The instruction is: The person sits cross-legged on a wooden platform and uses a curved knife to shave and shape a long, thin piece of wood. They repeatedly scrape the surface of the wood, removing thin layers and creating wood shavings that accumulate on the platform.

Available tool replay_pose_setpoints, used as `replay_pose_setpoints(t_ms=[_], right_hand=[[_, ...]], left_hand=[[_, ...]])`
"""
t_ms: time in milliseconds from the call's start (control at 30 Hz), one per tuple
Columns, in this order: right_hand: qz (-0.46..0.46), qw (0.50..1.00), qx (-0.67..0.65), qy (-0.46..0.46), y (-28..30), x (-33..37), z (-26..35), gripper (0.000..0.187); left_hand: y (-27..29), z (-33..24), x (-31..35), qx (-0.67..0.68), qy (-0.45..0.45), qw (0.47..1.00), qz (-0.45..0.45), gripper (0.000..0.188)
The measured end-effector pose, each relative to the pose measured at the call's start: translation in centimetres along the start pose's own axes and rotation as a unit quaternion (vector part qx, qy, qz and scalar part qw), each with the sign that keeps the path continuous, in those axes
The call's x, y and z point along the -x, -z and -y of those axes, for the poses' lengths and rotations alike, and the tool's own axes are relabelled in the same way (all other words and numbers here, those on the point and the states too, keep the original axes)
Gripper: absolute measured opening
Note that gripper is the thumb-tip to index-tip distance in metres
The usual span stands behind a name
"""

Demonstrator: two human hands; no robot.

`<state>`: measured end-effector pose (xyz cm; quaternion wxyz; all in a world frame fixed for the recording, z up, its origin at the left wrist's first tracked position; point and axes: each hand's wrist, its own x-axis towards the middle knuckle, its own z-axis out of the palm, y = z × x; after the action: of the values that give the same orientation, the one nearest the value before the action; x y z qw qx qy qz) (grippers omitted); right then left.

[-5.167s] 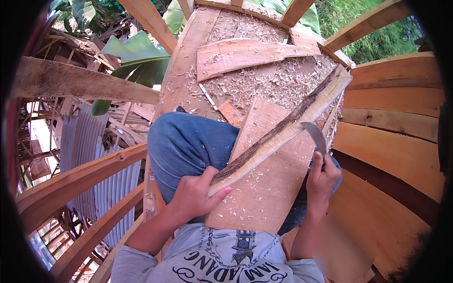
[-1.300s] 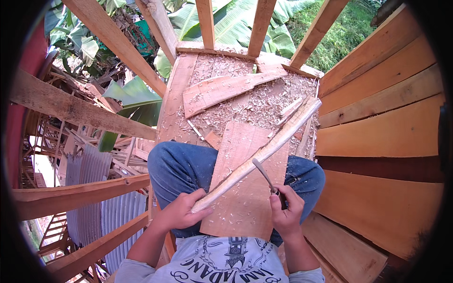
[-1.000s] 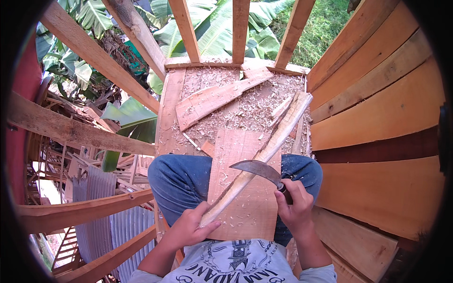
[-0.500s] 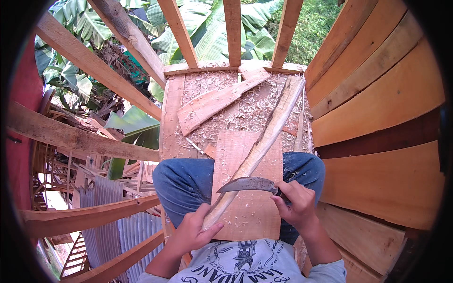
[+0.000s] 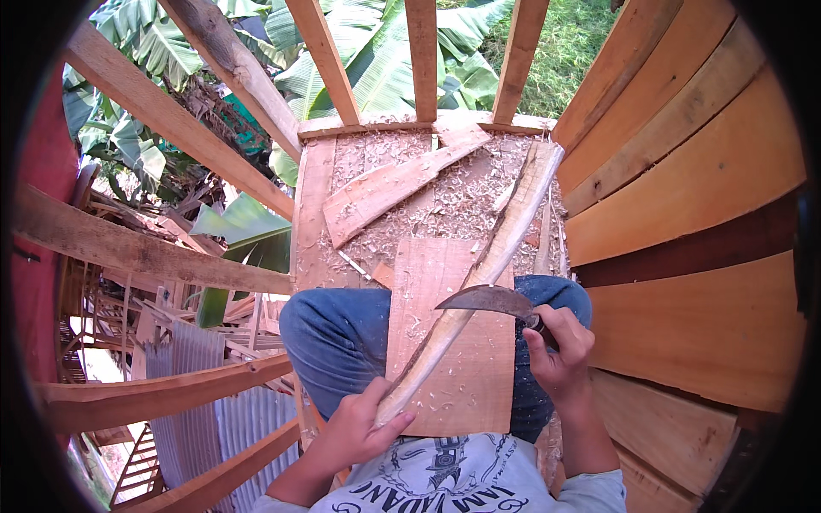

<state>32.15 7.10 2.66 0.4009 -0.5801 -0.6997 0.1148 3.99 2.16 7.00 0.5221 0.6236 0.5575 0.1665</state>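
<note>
Knife [image 5: 489,298] farther up bark-edged stick [image 5: 498,255]

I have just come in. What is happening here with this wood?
The person's left hand grips the near end of a long wood strip, and the right hand holds a curved knife. The knife crosses over the strip near its middle; whether it is cutting in, I cannot tell. Under the strip lies a board. Shavings cover much of the floor beyond, where a tapered plank lies.

A curved knife [image 5: 489,298] crosses a slanting, dark-edged wooden strip [image 5: 450,328]
</note>
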Motion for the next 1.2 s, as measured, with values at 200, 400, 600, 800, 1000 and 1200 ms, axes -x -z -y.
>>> replay_pose_setpoints(t_ms=[200,400,600,800,1000,1200], right_hand=[[0.019,0.998,-0.056,0.014,-0.2,-0.2,0.9,0.025],[0.069,0.988,-0.071,0.116,-0.4,0.5,1.8,0.023],[0.028,0.991,-0.071,0.106,-0.9,0.6,1.1,0.024],[-0.018,0.998,-0.065,0.006,-0.9,-1.0,0.6,0.025],[0.011,0.996,-0.088,0.012,-0.7,-1.5,-0.4,0.030],[0.108,0.969,-0.099,0.197,-1.3,-0.2,1.1,0.028]], left_hand=[[0.0,-0.7,0.3,-0.016,0.009,1.000,-0.013,0.035],[-0.8,0.1,0.3,0.005,-0.046,0.999,-0.025,0.035],[-0.8,0.0,0.2,-0.004,0.014,1.000,0.008,0.036],[-0.7,-0.5,-0.2,0.013,0.025,0.999,0.016,0.036],[-0.8,-0.1,0.0,0.020,-0.012,1.000,-0.009,0.034],[-1.2,-0.8,-0.5,0.033,-0.062,0.997,-0.038,0.033]])
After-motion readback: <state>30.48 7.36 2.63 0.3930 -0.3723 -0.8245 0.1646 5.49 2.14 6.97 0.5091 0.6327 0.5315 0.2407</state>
